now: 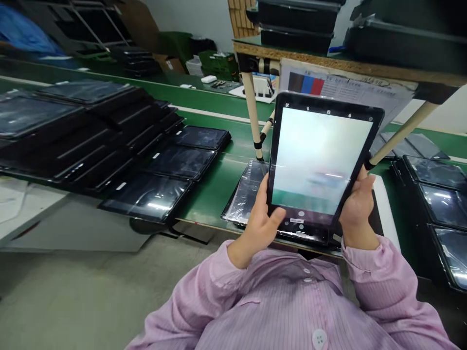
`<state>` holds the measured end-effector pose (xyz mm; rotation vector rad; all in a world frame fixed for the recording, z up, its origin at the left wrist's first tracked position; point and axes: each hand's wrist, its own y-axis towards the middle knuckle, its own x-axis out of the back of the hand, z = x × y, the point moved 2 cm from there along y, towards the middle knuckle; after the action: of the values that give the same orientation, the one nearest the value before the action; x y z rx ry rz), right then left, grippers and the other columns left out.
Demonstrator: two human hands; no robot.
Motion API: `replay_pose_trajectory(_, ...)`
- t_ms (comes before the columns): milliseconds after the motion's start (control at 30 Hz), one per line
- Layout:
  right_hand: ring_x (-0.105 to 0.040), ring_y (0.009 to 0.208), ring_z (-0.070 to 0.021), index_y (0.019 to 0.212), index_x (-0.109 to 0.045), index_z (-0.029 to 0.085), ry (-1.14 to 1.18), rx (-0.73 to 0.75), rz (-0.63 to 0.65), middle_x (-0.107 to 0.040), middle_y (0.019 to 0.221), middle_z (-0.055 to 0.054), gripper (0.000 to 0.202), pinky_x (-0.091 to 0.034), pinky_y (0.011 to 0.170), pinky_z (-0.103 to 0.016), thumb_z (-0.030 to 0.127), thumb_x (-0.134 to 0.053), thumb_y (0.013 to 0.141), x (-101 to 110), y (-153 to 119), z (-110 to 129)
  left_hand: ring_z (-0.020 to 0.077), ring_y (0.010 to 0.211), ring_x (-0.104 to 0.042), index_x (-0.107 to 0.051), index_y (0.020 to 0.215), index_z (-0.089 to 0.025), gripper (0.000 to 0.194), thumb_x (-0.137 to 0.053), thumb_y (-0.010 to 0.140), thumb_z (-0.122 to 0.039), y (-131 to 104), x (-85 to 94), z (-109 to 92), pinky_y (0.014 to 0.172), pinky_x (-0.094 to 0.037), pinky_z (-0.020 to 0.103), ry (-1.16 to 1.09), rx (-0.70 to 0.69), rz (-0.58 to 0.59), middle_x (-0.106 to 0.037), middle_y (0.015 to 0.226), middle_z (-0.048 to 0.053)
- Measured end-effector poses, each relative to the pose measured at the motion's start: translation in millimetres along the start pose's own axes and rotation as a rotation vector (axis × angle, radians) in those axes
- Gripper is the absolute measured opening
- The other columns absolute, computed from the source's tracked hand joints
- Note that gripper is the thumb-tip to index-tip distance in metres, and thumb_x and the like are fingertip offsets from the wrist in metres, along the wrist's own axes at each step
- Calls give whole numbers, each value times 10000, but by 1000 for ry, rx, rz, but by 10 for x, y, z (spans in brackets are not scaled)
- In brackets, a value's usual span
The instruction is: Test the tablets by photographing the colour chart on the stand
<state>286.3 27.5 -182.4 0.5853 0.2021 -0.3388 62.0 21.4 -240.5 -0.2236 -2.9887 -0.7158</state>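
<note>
A black-framed tablet [321, 158] is held up in front of me, tilted, with its screen lit and a bright, blurry camera picture on it. My left hand [260, 221] grips its lower left edge, the thumb lying on the front bezel. On the other side my right hand [357, 206] is closed round the lower right edge, its fingers partly hidden behind the tablet. Below and left of the tablet, a clear plastic sleeve [242, 197] lies over a dark flat panel on the green bench. A white strip [386, 214] lies to the right of my right hand.
Stacked dark tablets [146, 194] in film cover the bench on the left, and more tablets [443, 206] stand in stacks at the right. A wooden shelf [350, 63] on beige pipe legs [250, 107] carries black trays overhead. Printed sheets [350, 90] hang below it.
</note>
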Motion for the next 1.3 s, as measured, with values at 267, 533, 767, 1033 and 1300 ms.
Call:
replay_pose_trajectory(267,-561,1471,-294,995,-791,314,8,-157,-51,-790,1209,-26,614,-591,1161,-522,842,-488,918,29,57,-265,386,1530,-486,-69,1703,-254,1258,-904,790,-485,-18,-130,-54,1224,-463,524,480,-138,-75,-403,1677,231)
replay_pose_trajectory(533,-540,1486,-335,1266,-749,299,-95,-198,3,-713,1403,-36,812,-560,1182,-565,931,-456,850,41,78,-271,428,1564,-424,-116,1690,-236,1283,-917,751,-589,-22,-150,13,1259,-406,586,465,-69,-123,-363,1684,260)
replay_pose_trajectory(767,-540,1487,-320,1378,-689,290,-203,-185,74,-724,1384,-53,911,-530,1204,-571,934,-269,889,42,108,-267,431,1571,-407,-161,1682,-222,1317,-918,701,-669,-37,-173,11,1268,-388,588,443,-69,-148,-356,1691,259)
replay_pose_trajectory(1033,-479,1538,-293,1530,-560,284,-215,-164,72,-645,1507,-58,902,-430,1292,-550,910,-299,937,66,-70,-135,296,1370,-649,-597,1461,-277,576,-574,1021,-648,107,43,69,1173,-519,466,-190,35,-184,-668,1471,124)
replay_pose_trajectory(1300,-155,1673,-247,1703,-239,429,-447,115,226,-194,1778,146,734,-195,1396,-487,750,-312,1046,363,-17,473,240,1393,-650,-677,1433,-443,560,-814,900,-547,68,-274,68,1140,-565,396,-563,373,-118,-669,1532,-1)
